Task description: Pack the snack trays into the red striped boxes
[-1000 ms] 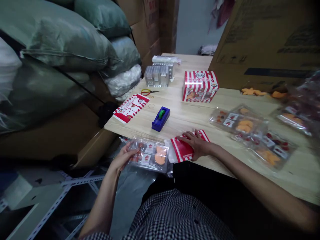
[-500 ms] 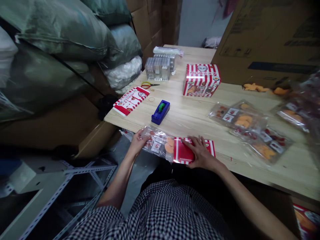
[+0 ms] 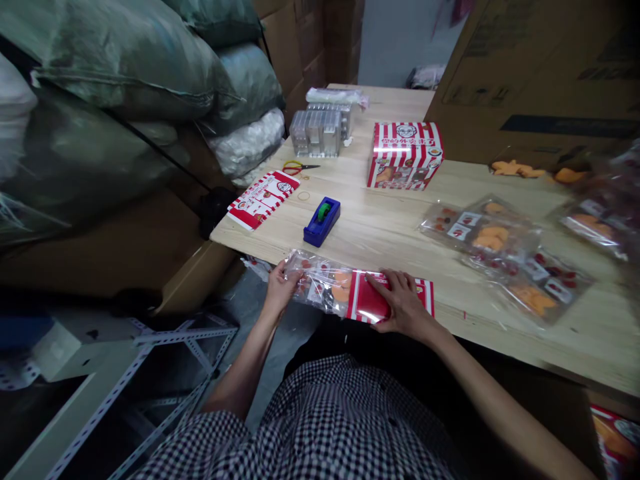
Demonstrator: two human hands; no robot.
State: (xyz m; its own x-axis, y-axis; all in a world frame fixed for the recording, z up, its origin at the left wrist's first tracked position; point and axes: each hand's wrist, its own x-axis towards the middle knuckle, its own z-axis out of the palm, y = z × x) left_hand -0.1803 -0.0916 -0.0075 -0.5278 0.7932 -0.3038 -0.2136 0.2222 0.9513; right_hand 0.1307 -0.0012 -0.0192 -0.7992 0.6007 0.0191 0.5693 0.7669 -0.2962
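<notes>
My left hand [image 3: 281, 288] pinches the left end of a clear plastic bag [image 3: 320, 293]. Orange shaped pieces and small printed packets show through this bag. At its right end the bag meets a red-and-white printed box [image 3: 365, 303], which looks flat. I cannot tell whether the bag's end is inside it or under it. My right hand [image 3: 404, 303] grips the box from above, thumb at the near edge and fingers across the top. Both things lie at the table's front edge, the bag partly over it. Just beyond them sits a blue tape dispenser [image 3: 321, 223] with green tape.
Behind are a flat printed box [image 3: 265, 199], scissors [image 3: 300, 167], clear plastic cases [image 3: 316, 133] and a standing striped box [image 3: 406, 157]. More filled bags [image 3: 493, 233] lie to the right, before a large carton [image 3: 535, 80]. Stacked sacks [image 3: 125, 60] rise at the left.
The view has shifted slightly. Both hands keep their hold on the bag and the box, with hardly any movement between them.
</notes>
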